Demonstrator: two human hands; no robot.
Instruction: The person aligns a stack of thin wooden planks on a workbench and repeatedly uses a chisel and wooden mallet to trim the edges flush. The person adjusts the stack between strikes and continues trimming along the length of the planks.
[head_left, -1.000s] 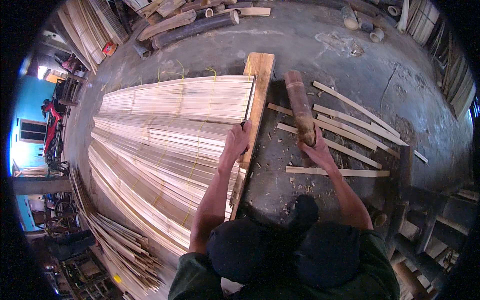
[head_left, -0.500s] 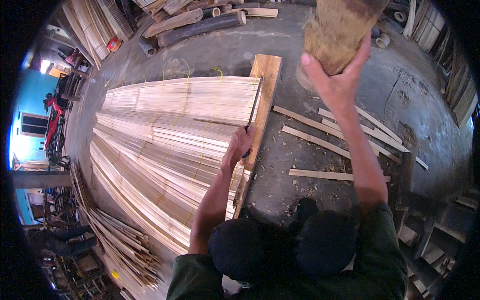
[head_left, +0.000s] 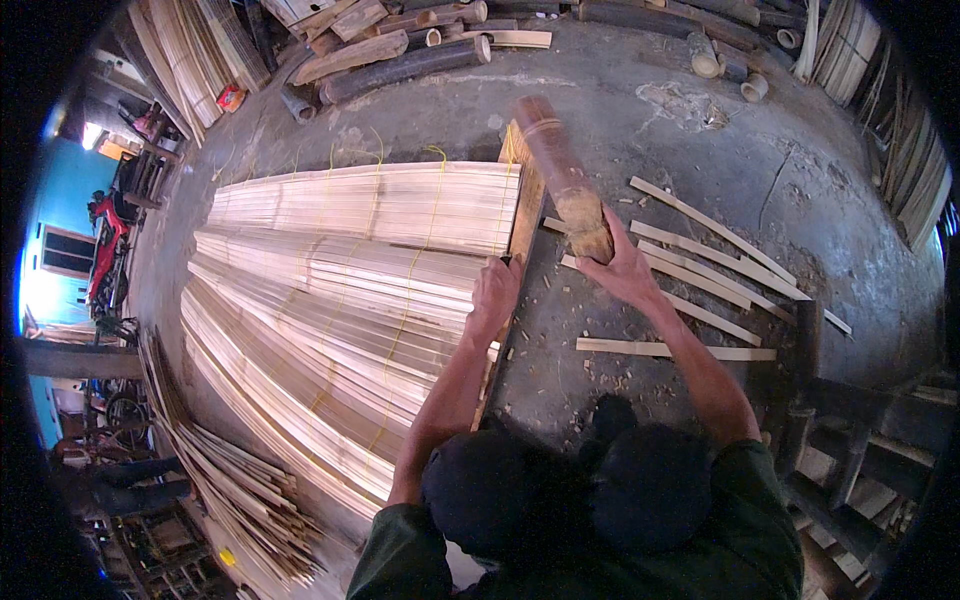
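Observation:
A mat of pale split-bamboo slats (head_left: pixel 340 250), tied with yellow cords, lies fanned out on the floor. Its right ends rest against a wooden plank (head_left: pixel 524 225). At that edge my left hand (head_left: pixel 494 297) is closed round the dark handle of a knife (head_left: pixel 505 260); the blade barely shows now. My right hand (head_left: pixel 632 272) grips the narrowed end of a thick wooden mallet (head_left: pixel 555 160). The mallet's brown head lies over the far end of the plank; whether it touches the blade I cannot tell.
Loose pale slats (head_left: pixel 690 272) and small chips are scattered right of the plank. Long strips (head_left: pixel 235 480) lie at the lower left. Dark bamboo poles (head_left: pixel 405 70) lie at the back, and a dark wooden frame (head_left: pixel 850 420) stands at the right.
My right hand has swung the mallet down and left, from high up to the plank's far end. My left hand stays on the knife, shifted slightly, and its blade has tilted out of plain sight.

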